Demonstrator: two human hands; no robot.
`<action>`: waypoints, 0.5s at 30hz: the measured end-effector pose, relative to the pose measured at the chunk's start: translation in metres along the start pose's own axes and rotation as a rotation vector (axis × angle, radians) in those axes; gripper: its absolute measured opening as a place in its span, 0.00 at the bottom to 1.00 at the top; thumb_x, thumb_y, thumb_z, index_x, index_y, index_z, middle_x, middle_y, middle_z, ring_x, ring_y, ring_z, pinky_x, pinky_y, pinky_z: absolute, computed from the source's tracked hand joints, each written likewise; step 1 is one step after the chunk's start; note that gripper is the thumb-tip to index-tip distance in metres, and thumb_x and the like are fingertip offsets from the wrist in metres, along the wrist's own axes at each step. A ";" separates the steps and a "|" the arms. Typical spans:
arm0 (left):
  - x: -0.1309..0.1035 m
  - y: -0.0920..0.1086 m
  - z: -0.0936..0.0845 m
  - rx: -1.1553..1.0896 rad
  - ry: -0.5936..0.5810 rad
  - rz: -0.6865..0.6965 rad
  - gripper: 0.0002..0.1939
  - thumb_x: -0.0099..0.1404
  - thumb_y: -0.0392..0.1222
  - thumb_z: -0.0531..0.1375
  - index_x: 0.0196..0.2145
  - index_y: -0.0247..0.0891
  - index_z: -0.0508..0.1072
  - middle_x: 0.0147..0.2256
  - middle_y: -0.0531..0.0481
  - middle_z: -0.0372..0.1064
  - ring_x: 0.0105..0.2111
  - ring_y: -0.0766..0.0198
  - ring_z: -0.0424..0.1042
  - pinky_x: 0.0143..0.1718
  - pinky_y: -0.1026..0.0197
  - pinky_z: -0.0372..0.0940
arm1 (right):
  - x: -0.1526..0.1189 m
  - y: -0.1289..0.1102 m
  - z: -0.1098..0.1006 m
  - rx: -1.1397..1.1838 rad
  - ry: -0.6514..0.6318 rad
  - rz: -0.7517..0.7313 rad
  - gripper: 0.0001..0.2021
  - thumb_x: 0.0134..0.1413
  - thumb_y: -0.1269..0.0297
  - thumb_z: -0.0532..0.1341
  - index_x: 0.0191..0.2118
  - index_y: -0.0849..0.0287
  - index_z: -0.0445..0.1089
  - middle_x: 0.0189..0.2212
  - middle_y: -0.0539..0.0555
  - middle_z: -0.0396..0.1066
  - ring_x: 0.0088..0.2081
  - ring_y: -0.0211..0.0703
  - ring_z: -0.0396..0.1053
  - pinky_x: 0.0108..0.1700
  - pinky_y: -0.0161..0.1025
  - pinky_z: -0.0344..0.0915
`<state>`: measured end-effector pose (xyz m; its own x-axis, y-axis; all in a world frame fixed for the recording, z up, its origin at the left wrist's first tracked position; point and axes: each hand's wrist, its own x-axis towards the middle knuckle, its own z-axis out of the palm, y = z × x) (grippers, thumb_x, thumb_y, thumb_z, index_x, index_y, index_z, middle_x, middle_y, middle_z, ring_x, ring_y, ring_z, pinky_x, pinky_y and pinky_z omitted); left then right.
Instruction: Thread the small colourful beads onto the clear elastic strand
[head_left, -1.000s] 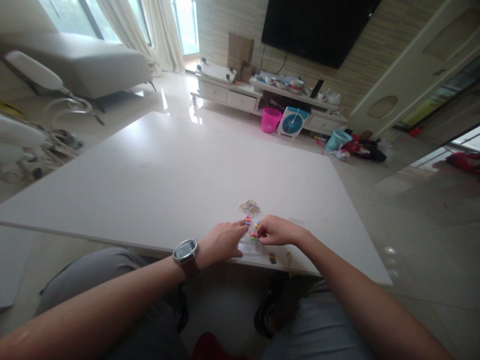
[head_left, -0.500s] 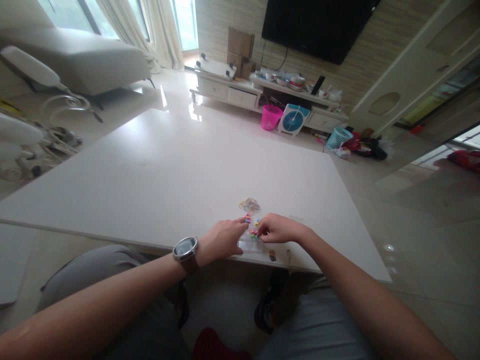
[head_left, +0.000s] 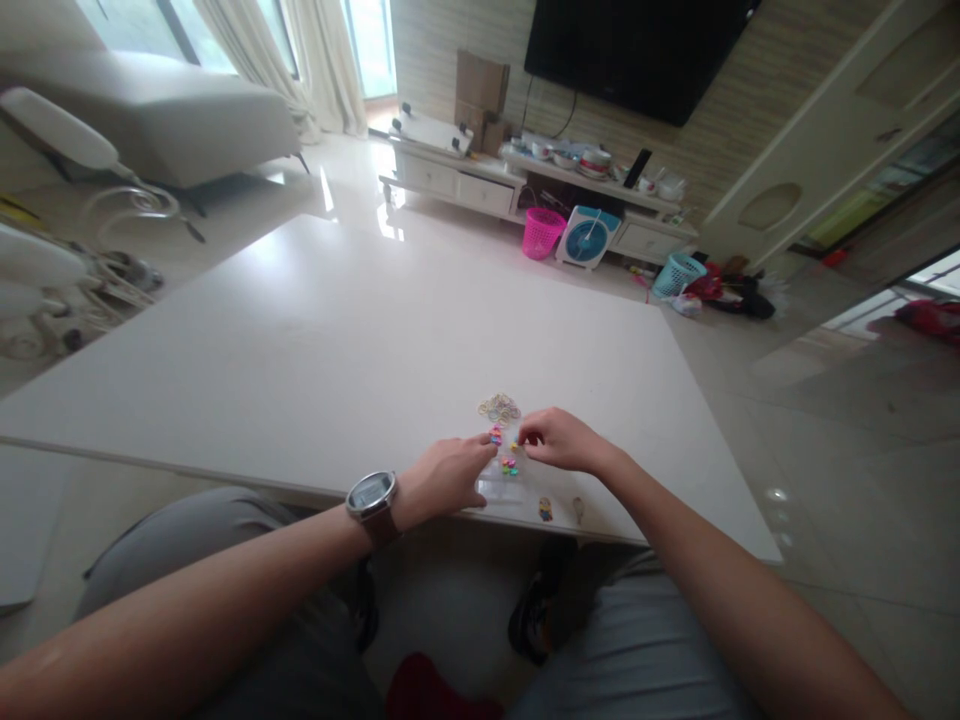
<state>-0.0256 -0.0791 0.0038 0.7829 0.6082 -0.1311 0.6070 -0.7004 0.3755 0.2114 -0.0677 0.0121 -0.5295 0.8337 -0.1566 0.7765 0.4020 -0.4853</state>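
Note:
A small clear plastic box (head_left: 501, 492) with compartments lies near the table's front edge. My left hand (head_left: 450, 474) grips its left end, thumb at the front and fingers at the back. Several small pink, orange and green pieces (head_left: 510, 467) sit in a back compartment. Beyond the box, at my left fingertips, is a little group of pink and blue pieces (head_left: 496, 436). My right hand (head_left: 559, 440) is closed in a pinch beside some yellow and blue pieces (head_left: 515, 444); what lies between its fingertips is hidden.
A pile of thin pale rings (head_left: 499, 408) lies behind the box. A yellow-and-blue cartoon figure (head_left: 545, 509) and a small metallic item (head_left: 578, 509) lie by the front edge of the white table (head_left: 375, 340). Across the floor stand a pink basket (head_left: 541, 234) and a fan (head_left: 589, 238).
My right hand has moved back and slightly right, from the compartment with coloured pieces to the yellow and blue pieces behind the box. My left hand has stayed in place.

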 end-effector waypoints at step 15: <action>0.001 -0.002 0.002 -0.015 -0.007 0.005 0.21 0.54 0.44 0.66 0.46 0.41 0.70 0.49 0.46 0.70 0.41 0.53 0.74 0.38 0.57 0.67 | 0.007 0.018 0.016 0.000 0.020 0.039 0.06 0.50 0.75 0.61 0.32 0.60 0.75 0.32 0.52 0.72 0.32 0.36 0.66 0.35 0.32 0.58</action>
<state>-0.0253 -0.0779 0.0010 0.7869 0.6019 -0.1361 0.6010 -0.6976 0.3902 0.2156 -0.0606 -0.0115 -0.4922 0.8560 -0.1584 0.7964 0.3694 -0.4788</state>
